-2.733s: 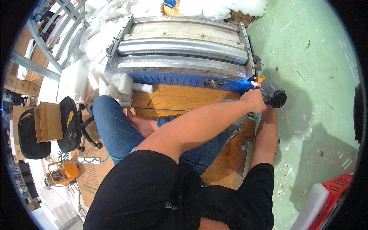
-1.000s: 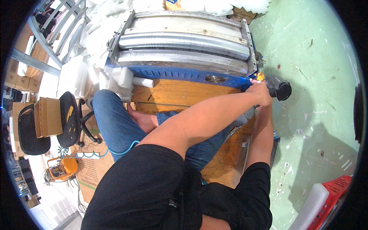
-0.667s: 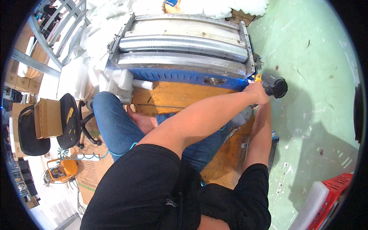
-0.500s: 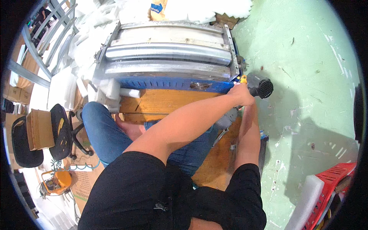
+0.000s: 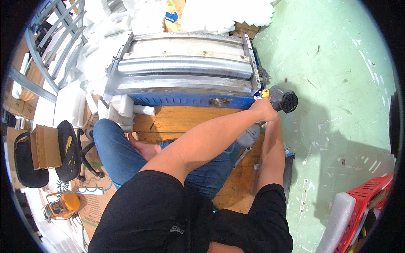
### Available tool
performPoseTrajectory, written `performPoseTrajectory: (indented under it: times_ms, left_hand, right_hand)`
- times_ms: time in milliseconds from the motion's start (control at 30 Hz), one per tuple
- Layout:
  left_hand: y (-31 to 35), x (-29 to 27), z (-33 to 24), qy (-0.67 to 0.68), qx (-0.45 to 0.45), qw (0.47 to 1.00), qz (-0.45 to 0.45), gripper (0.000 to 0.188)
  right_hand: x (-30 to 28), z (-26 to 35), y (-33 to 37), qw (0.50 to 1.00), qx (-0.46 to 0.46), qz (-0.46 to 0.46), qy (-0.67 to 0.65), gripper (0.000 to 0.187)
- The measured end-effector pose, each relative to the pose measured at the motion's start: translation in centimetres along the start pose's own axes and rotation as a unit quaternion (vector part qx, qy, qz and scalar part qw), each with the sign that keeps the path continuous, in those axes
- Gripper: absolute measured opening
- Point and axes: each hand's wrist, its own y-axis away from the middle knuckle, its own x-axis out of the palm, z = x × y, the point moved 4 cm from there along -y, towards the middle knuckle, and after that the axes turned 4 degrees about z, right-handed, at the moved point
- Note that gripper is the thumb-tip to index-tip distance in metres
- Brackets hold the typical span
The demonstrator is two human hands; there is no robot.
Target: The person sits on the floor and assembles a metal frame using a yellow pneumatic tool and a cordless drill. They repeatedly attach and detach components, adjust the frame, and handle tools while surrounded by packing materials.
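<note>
Both my hands meet at the front right corner of a roller machine (image 5: 185,67) with a blue base. My left hand (image 5: 263,109) is closed, with a small yellow piece (image 5: 265,93) showing at its fingertips. What it grips is mostly covered. My right hand (image 5: 274,117) lies beneath and behind the left, its fingers hidden. Just beyond them is a dark grey power tool (image 5: 279,96) with a round, perforated black end. Below my hands, a second grey tool-like body (image 5: 249,135) lies by my knee, partly covered by my arm.
I sit on wooden boards (image 5: 168,116). White foam blocks (image 5: 122,105) stand left of the machine. Farther left are a black chair (image 5: 67,147) with a cardboard box (image 5: 46,147) and an orange device (image 5: 67,204). A red crate (image 5: 367,202) stands on the green floor (image 5: 329,118), lower right.
The view has shifted slightly, so the machine sits lower in the picture. My hands stay together at its corner, with the grey power tool still beside them.
</note>
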Motion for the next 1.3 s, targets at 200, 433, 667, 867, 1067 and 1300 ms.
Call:
performPoseTrajectory:
  times_ms: [200,433,667,867,1067,1300]
  left_hand:
    - [0.3,-0.2,-0.2,0.008,-0.008,1.000,-0.020,0.045]
    - [-1.1,0.4,0.6,-0.022,0.010,0.999,-0.027,0.044]
    - [-0.7,0.7,0.0,-0.030,0.021,0.999,-0.040,0.039]
    - [-0.6,0.7,0.5,-0.046,0.042,0.997,-0.043,0.035]
    - [6.0,0.3,-0.4,-0.079,0.125,0.987,0.065,0.053]
    - [21.3,-7.5,9.1,0.197,0.142,0.959,0.148,0.027]
  right_hand:
    - [0.4,0.2,-0.1,1.000,0.001,0.003,-0.002,0.017]
    - [0.7,-0.2,0.0,1.000,0.002,0.005,-0.004,0.017]
    - [0.3,-0.2,0.0,1.000,0.005,0.002,-0.009,0.016]
    - [1.1,-0.4,0.2,1.000,0.013,-0.005,-0.026,0.016]
    - [0.8,-0.4,6.1,0.975,0.079,-0.087,-0.189,0.016]
    - [11.4,0.2,16.6,0.906,0.170,-0.177,-0.344,0.015]
